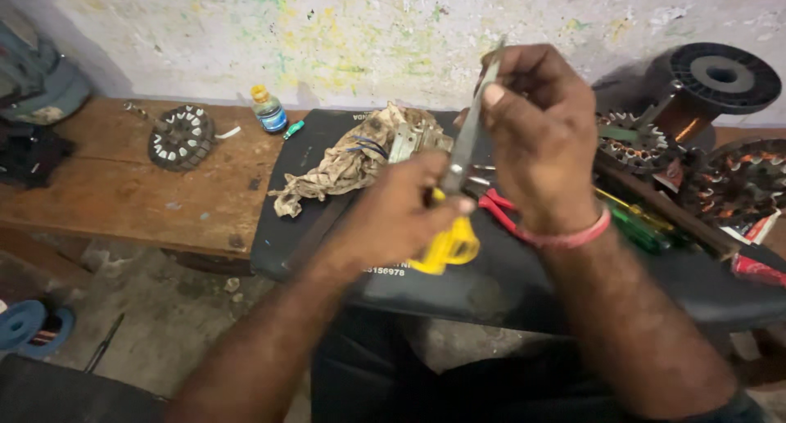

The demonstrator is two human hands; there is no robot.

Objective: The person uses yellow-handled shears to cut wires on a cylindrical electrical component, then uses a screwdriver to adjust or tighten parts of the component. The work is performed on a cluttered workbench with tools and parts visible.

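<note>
My left hand (401,214) grips the yellow handles of a pair of scissors (450,243). Its long grey blades rise up and to the right, and my right hand (536,132) pinches them near the tip. A pink band sits on my right wrist. Both hands hover over a black board (524,284) lying across the wooden bench (123,194). A crumpled dirty rag (344,165) with wires lies just behind my left hand.
A round motor stator (182,136) and a small blue bottle with yellow cap (268,109) stand on the bench at left. Red pliers (499,210), a green screwdriver (639,226), wound stators (737,185) and a copper wire spool (712,83) crowd the right side. A paint-spattered wall stands behind.
</note>
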